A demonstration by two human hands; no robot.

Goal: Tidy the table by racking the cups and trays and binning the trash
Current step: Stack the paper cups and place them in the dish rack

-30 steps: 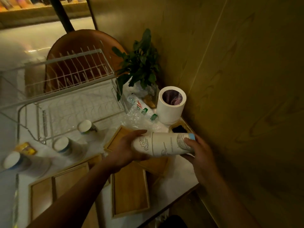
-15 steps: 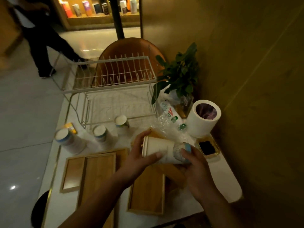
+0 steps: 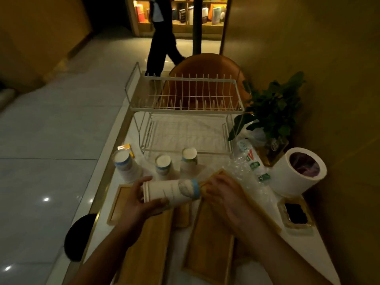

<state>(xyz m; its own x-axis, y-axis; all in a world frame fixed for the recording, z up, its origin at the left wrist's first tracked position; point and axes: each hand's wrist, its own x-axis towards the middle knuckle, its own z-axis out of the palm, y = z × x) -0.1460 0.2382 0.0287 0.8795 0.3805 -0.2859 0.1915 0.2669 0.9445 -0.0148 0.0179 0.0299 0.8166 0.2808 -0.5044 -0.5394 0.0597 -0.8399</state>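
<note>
A stack of white paper cups [image 3: 171, 192] with a blue band lies sideways in the air above the wooden trays. My left hand [image 3: 139, 200] grips its open rim end. My right hand [image 3: 224, 194] curls around the blue-banded base end. Three more cup stacks stand upside down on the table: left [image 3: 125, 166], middle [image 3: 163, 164], right [image 3: 188, 159]. Behind them is a white two-tier wire rack [image 3: 185, 109], with nothing on it. Wooden trays lie at the front: left [image 3: 144, 249], middle [image 3: 207, 247], small one [image 3: 118, 204]. A white bin [image 3: 285, 177] with a purple liner stands at the right.
A crushed plastic bottle [image 3: 250, 161] and clear wrap lie between the rack and the bin. A potted plant [image 3: 273, 112], a small dish with dark contents [image 3: 296, 212] and a yellow packet [image 3: 126, 148] are also there. An orange chair [image 3: 205, 64] stands behind; a person [image 3: 162, 38] walks past.
The view has swung left and back. Both hands carried the cup stack leftward from near the bin to above the trays. A person has walked across the background.
</note>
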